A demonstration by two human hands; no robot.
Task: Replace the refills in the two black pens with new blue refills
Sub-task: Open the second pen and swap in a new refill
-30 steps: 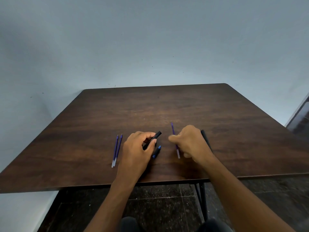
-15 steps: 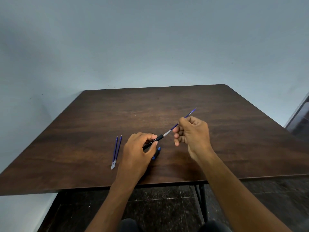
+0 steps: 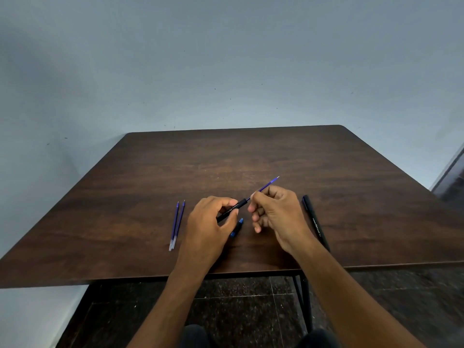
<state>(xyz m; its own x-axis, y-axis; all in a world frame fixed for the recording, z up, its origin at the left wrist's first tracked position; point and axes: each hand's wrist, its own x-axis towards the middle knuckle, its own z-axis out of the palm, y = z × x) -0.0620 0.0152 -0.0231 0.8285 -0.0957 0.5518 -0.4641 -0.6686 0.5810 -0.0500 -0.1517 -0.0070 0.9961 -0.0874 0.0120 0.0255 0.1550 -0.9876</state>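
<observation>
My left hand (image 3: 208, 229) grips a black pen barrel (image 3: 232, 209) just above the table, its open end pointing up and right. My right hand (image 3: 277, 217) pinches a blue refill (image 3: 266, 187) whose lower end sits in the barrel's mouth and whose tip points away to the upper right. A small blue and black pen piece (image 3: 237, 227) lies on the table between my hands. A second black pen (image 3: 315, 222) lies to the right of my right hand. Two blue refills (image 3: 177, 224) lie side by side left of my left hand.
The dark wooden table (image 3: 251, 159) stands against a pale wall, its near edge just below my wrists. A black table leg (image 3: 303, 297) and dark tiled floor show beneath the front edge.
My right hand picked a blue refill off the table, lifted it and brought its end to the barrel's mouth; now it slides further in. The left hand has held the barrel still.
</observation>
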